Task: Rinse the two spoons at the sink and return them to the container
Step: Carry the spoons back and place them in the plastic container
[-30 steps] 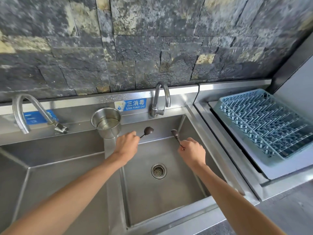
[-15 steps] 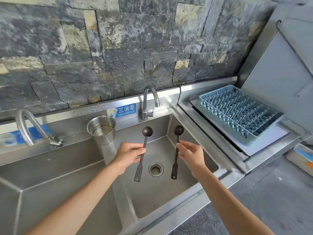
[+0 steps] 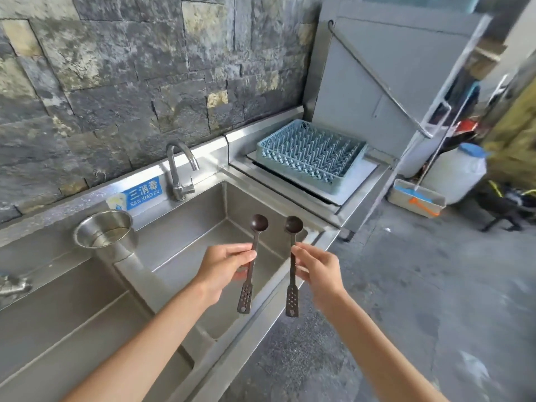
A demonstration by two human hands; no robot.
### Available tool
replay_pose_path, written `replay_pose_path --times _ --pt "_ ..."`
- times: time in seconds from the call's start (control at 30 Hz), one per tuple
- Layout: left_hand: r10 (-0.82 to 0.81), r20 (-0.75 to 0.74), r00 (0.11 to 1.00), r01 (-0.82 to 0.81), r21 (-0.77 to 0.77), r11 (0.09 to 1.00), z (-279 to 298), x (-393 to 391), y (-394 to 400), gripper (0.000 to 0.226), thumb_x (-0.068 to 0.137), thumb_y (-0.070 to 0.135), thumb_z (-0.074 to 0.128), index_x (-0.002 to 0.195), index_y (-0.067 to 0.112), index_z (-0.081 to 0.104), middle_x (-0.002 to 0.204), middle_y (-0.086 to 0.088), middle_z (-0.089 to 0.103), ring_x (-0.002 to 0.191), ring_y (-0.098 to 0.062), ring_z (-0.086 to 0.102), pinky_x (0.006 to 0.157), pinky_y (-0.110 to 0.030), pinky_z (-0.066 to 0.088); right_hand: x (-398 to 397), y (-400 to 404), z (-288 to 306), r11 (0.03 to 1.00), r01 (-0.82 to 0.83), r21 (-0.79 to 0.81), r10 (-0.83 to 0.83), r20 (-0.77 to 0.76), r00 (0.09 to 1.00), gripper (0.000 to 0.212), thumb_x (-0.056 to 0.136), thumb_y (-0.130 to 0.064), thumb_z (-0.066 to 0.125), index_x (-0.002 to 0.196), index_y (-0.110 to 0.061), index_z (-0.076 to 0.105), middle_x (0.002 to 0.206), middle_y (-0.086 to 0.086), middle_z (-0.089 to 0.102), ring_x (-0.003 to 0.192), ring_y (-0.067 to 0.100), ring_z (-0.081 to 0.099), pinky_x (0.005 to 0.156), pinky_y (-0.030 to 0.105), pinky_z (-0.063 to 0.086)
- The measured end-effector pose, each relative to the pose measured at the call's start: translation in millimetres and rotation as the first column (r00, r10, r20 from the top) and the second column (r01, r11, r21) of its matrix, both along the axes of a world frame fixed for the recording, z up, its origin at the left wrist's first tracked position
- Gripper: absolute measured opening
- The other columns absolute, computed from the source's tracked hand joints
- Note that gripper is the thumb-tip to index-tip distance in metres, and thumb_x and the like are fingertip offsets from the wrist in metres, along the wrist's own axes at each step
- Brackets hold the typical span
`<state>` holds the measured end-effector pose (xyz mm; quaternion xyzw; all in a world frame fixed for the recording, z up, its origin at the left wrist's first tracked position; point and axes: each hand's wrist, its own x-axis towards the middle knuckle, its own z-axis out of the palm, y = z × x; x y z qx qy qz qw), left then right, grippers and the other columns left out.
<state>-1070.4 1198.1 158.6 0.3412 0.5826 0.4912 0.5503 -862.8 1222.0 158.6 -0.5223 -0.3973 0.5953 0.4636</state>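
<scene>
My left hand (image 3: 222, 265) pinches one dark spoon (image 3: 251, 262) mid-handle, fingers closed on the shaft, bowl up. My right hand (image 3: 317, 269) does the same with the other spoon (image 3: 292, 265). Both hang over the near right corner of the sink (image 3: 185, 227). They look light, stiff and thin, likely slick when wet; the perforated handle ends should grip better. Steel container (image 3: 103, 232) sits far left, well apart

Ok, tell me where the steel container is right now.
In the head view, the steel container stands left of centre on the ledge between the two sink basins, below the blue sign and left of the faucet, apart from both hands.
</scene>
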Motion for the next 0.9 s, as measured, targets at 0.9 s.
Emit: replay_pose_path --times 0.9 --pt "-0.742 0.065 0.667 0.744 -0.003 0.668 24 420 -168 0.014 0.083 0.009 0.077 0.098 0.009 0.078 0.087 -0.003 0.08 0.071 -0.01 0.074 0.059 -0.022 0.057 367 -324 23 0.654 0.749 0.107 -0.755 0.039 0.654 0.009 0.091 -0.014 0.075 0.098 -0.014 0.081 0.088 0.005 0.082 0.077 0.012 0.077 0.07 0.023 0.061"
